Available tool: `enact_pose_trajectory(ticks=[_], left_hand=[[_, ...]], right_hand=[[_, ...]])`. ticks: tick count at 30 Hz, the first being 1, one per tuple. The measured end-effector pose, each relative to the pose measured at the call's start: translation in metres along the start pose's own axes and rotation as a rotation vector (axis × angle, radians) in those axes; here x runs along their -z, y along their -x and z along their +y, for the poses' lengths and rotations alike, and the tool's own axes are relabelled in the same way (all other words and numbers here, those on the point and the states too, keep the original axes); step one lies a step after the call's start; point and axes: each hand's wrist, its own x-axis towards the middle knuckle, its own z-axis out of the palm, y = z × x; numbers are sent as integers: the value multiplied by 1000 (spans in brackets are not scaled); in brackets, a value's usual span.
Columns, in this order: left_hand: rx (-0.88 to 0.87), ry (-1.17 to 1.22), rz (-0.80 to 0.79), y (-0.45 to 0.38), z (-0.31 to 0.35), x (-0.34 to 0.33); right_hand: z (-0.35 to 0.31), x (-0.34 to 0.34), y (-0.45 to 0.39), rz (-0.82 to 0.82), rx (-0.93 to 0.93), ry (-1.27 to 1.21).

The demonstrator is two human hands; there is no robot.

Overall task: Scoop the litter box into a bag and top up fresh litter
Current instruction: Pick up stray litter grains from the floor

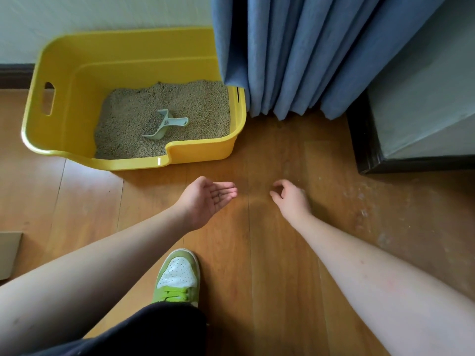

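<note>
Two hands — left hand (209,199) cupped, few grains, right hand (290,199) fingers pinched, glossy yellow litter box (64,73), granular litter (164,116).

a bright yellow plastic litter box (64,80) holds beige-grey granular litter (144,109) and a pale mint-green plastic scoop (164,125). pleated dusty-blue fabric curtains (308,52) hang over a honey-brown wooden plank floor (270,253) — a lime-green and white perforated sneaker (178,276) below.

A yellow litter box (64,73) sits at the upper left, holding beige litter (133,116); 1 pale green scoop (164,125) lies on it.
</note>
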Motion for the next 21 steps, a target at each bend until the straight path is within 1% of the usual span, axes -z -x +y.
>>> enact_pose_trajectory(ticks=[3,7,12,17,21], left_hand=[[3,4,-13,-2,1,0],[6,-9,-38,-4,4,-1],[4,-13,-45,-8,10,1],[1,-3,-39,-10,11,8],[-3,-3,-34,-11,7,13]], right_hand=[[-8,-6,0,-11,32,-31],[-19,-16,-7,13,-4,-18],[-22,-22,-14,74,-119,20],[-24,-23,-16,89,-141,24],[-25,-22,-15,88,-122,60]])
